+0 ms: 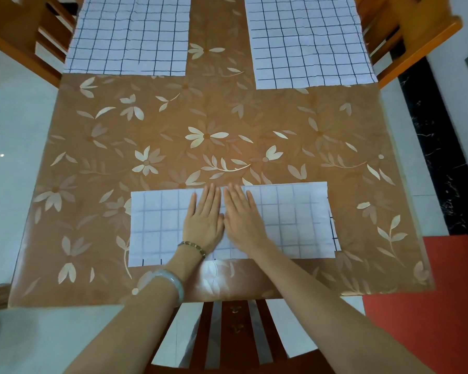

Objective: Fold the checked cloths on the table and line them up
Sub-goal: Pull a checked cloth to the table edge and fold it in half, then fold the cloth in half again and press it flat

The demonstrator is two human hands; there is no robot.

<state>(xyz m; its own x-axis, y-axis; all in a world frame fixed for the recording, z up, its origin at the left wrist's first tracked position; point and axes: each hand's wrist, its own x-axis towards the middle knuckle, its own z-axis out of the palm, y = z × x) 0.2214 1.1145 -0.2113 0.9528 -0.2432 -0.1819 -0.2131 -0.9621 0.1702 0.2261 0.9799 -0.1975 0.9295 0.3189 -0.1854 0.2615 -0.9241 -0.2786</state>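
Note:
A white checked cloth, folded into a wide strip, lies near the table's front edge. My left hand and my right hand rest flat on its middle, side by side, fingers straight and pointing away from me, holding nothing. A second checked cloth lies spread out at the far left of the table. A third checked cloth lies spread out at the far right. The two far cloths are apart, with bare tablecloth between them.
The table wears a brown covering with pale flower prints. Wooden chairs stand at the far left, far right and right below me. A red mat lies on the floor at the near right.

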